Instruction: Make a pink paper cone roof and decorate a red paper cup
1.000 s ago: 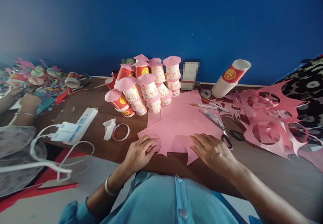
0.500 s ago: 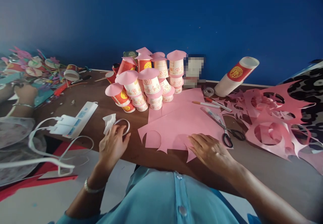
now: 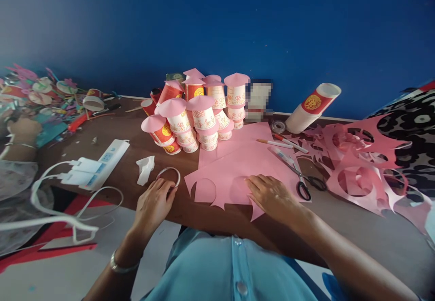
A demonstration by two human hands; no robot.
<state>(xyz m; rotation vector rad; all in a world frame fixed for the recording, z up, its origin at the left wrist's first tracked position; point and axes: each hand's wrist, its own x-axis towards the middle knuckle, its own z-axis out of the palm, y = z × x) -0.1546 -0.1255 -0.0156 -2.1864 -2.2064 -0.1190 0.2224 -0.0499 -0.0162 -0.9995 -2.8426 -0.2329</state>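
My left hand [image 3: 154,203] rests near the table's front edge, its fingers and thumb closed on a thin whitish ring [image 3: 178,177]; whether it is a bangle or a nearly used tape roll I cannot make out. Just beyond it lies a crumpled white tissue [image 3: 145,169]. My right hand [image 3: 272,197] lies flat with fingers stretched out on pink paper sheets [image 3: 238,169]. A drawn circle and curved cut-outs show along their near edge. Black-handled scissors [image 3: 303,190] lie open to the right of this hand. Two markers [image 3: 277,143] and a utility knife [image 3: 281,154] lie on the paper.
Stacked paper cups with pink cone roofs [image 3: 172,108] stand behind. To the right are a tape roll [image 3: 278,126], a tall cup stack [image 3: 307,108] and pink scraps [image 3: 360,156]. A power strip [image 3: 108,160] with cables and another person's hand [image 3: 23,131] are at left.
The view has shifted slightly. My left hand has moved the ring a little away from the tissue, toward me and right. My right hand stays flat on the paper, moved slightly left.
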